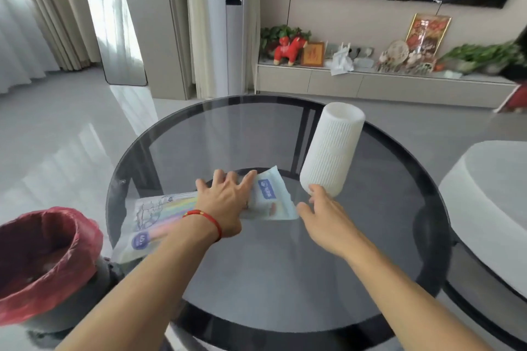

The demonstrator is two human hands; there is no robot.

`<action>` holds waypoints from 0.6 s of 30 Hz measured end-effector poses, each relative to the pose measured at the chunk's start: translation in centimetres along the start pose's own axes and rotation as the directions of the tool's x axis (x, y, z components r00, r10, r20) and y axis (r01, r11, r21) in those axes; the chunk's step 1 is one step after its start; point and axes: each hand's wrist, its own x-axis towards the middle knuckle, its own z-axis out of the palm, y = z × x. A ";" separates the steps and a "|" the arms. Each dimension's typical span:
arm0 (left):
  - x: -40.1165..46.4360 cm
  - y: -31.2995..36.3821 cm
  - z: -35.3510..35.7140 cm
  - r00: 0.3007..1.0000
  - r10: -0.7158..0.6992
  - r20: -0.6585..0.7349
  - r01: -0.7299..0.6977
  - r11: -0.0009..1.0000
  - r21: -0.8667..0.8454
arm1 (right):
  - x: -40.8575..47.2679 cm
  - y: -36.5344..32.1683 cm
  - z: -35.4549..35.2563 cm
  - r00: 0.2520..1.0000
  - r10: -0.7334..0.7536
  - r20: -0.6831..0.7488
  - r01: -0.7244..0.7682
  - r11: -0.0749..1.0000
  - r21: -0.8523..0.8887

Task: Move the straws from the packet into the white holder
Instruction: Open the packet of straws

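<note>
A clear plastic packet [155,218] of pastel straws lies flat on the round glass table [271,265], stretching from the table's left edge toward the middle. My left hand [225,202] lies spread on the packet's middle, fingers straight, pressing it down. The packet's right end [271,196] with a blue label sticks out beyond my fingers. My right hand [322,216] hovers open just right of that end, fingers near the base of the white ribbed holder [332,151]. The holder stands upright at the table's right side. I see no straws in it.
A bin with a red liner [45,259] stands on the floor at the table's left. A white rounded seat or table [490,196] sits close on the right. A low TV cabinet [385,82] with ornaments runs along the far wall.
</note>
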 end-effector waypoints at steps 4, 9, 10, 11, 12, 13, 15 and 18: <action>-1.3 0.0 0.1 0.958 0.199 -0.204 -0.175 0.976 0.129 | -0.5 0.6 0.2 0.993 -0.040 0.114 -0.019 0.879 0.476; -2.6 0.5 0.6 0.981 0.159 -0.110 -0.164 0.986 -0.034 | 0.1 -0.6 1.5 0.996 -0.030 0.086 -0.032 0.765 0.644; -3.0 0.9 0.7 0.981 0.174 -0.081 -0.184 0.973 -0.141 | 0.1 -0.9 1.8 0.996 -0.005 0.086 -0.055 0.732 0.679; -3.4 1.3 0.7 0.977 0.188 -0.097 -0.206 0.948 -0.244 | 0.1 -1.0 2.0 0.996 0.012 0.093 -0.075 0.691 0.719; -3.8 1.8 0.7 0.973 0.186 -0.140 -0.222 0.920 -0.324 | 0.1 -1.1 2.0 0.994 0.024 0.106 -0.096 0.646 0.757; -4.0 2.2 0.5 0.968 0.171 -0.185 -0.230 0.897 -0.376 | 0.2 -1.1 1.9 0.993 0.024 0.119 -0.110 0.605 0.789; -4.2 2.5 0.3 0.961 0.128 -0.244 -0.227 0.870 -0.437 | 0.3 -0.9 1.6 0.987 -0.009 0.162 -0.133 0.533 0.836; -4.0 2.6 -0.3 0.929 0.055 -0.367 -0.229 0.863 -0.450 | 0.1 -0.9 1.2 0.970 -0.096 0.225 -0.167 0.416 0.894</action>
